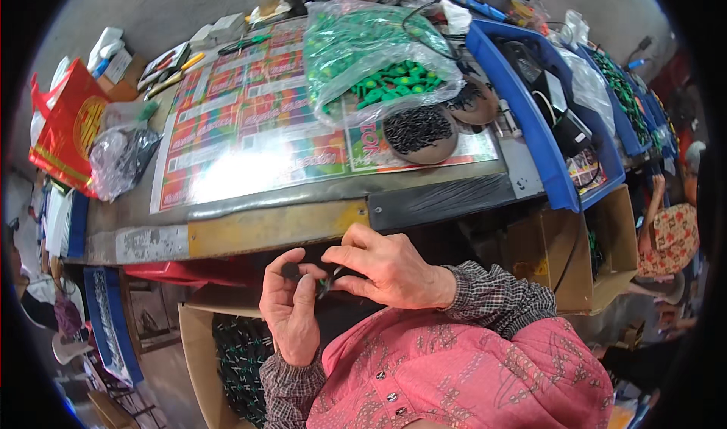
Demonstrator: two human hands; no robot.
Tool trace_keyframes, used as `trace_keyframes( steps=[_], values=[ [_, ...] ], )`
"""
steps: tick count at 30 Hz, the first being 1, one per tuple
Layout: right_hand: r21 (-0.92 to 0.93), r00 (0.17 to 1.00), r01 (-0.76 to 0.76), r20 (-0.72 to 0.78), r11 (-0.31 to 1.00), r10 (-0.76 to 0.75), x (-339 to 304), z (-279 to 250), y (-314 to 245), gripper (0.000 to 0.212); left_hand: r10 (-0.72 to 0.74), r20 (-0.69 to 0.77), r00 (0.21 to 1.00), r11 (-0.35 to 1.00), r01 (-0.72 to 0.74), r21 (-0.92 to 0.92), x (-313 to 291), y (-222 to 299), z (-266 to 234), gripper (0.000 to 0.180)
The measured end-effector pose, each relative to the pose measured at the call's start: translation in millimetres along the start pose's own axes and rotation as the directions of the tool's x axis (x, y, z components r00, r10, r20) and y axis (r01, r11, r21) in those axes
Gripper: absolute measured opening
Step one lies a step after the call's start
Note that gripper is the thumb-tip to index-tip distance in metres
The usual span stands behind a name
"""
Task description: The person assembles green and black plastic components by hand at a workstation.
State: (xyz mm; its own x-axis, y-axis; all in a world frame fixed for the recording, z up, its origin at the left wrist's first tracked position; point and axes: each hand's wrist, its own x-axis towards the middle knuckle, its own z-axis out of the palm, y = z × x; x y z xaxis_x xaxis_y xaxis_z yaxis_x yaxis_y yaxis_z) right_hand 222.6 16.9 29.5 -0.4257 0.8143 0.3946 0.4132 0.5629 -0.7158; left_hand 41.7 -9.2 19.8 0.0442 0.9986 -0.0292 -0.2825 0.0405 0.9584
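Observation:
In front of the table's edge, both my hands meet around a small green-and-black part (323,283). My left hand (291,312) pinches it between curled fingers and thumb. From the other side my right hand (394,270) closes on it with thumb and forefinger; its exact shape is mostly covered by the fingers. Below my left hand stands a cardboard box (198,353) holding many black-and-green pieces (241,357). On the table lies an opened clear bag (326,88) of green plastic parts (401,81). Beside it a round bowl (432,156) holds small black pieces (416,130).
A second bowl (481,111) of black pieces sits behind the first. At the right is a blue bin (560,183) with boxes and cables, above an open carton (553,262). A red bag (68,126) and a plastic bag (121,160) stand at the left. Other people are around.

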Motion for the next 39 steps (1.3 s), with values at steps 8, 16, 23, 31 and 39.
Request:
trace_keyframes(
  steps=[8, 16, 23, 31, 39],
  values=[
    [0.02, 0.999, 0.05, -0.011, 0.999, -0.05, -8, -24, 12, 0.023, -0.088, 0.096, 0.992, 0.969, 0.107, -0.222, 19, -7, 22, 0.029],
    [-0.398, 0.935, -0.237, -0.341, 0.886, 0.097, 1, -131, 64, 0.014, -0.17, 0.165, 0.971, 0.962, 0.2, -0.187, 22, -12, 30, 0.022],
    [-0.622, 0.83, -0.511, -0.536, 0.593, 0.154, -4, -192, 154, 0.009, -0.117, 0.156, 0.981, 0.991, 0.126, -0.046, 24, -18, 44, 0.028],
    [-0.651, 0.807, -0.584, -0.532, 0.486, 0.257, 14, -195, 168, 0.017, -0.105, 0.222, 0.969, 0.994, 0.108, -0.002, 29, -16, 54, 0.028],
    [-0.618, 0.794, -0.603, -0.524, 0.505, 0.307, 17, -197, 176, 0.016, -0.126, 0.235, 0.964, 0.992, 0.128, 0.007, 31, -19, 51, 0.031]
  ],
)
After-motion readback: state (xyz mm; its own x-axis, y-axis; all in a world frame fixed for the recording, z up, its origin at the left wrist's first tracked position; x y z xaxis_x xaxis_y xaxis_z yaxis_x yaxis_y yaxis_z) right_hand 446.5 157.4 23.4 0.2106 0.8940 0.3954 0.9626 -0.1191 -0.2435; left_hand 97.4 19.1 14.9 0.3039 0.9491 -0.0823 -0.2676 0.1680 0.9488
